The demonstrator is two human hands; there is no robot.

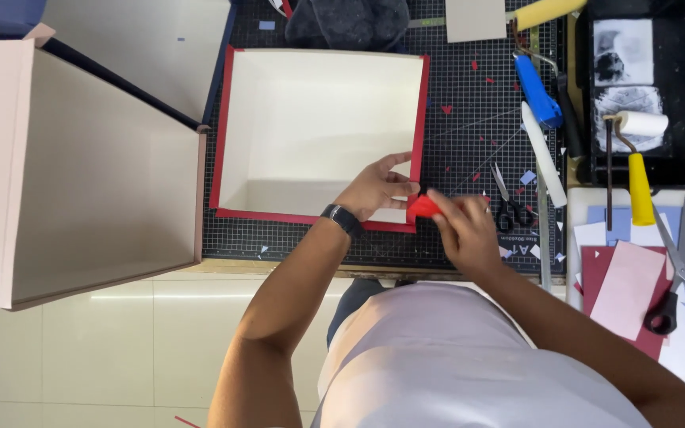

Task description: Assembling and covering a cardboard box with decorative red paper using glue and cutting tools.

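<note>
Head view, looking straight down. Left hand [376, 189] half-open, fingers spread over the near right corner of the open white box [319, 131], thumb and fingertips pressing on its wall. Right hand [461, 226] curled round a red strip [422, 208], pinched tight just beside that corner; strip running on into the red edging [420, 111] already laid along the box rim. Box resting on the black gridded cutting mat [477, 135], mid tabletop.

Risks, as a judgement: strip looks thin and papery, so likely to crease or bunch where bent round the corner; uneven pull could leave the border crooked against the straight rim. If sticky, a bad first touch might tear the white facing on lifting. Box light and hollow, apt to slide on the mat under a sideways pull.

Materials: box walls stiff, matt board, square-cornered. Mat dull, finely ruled, sprinkled with small red and blue offcuts. Small scissors [509, 208] just right of the hands, steel blades, black handles. Further right, a blue-handled tool [536, 91], a yellow-handled foam roller [638, 170] by a black tray [679, 95], and pink and maroon card sheets [624, 289]. Left, a large pale pink box [81, 182], smooth-sided.
</note>
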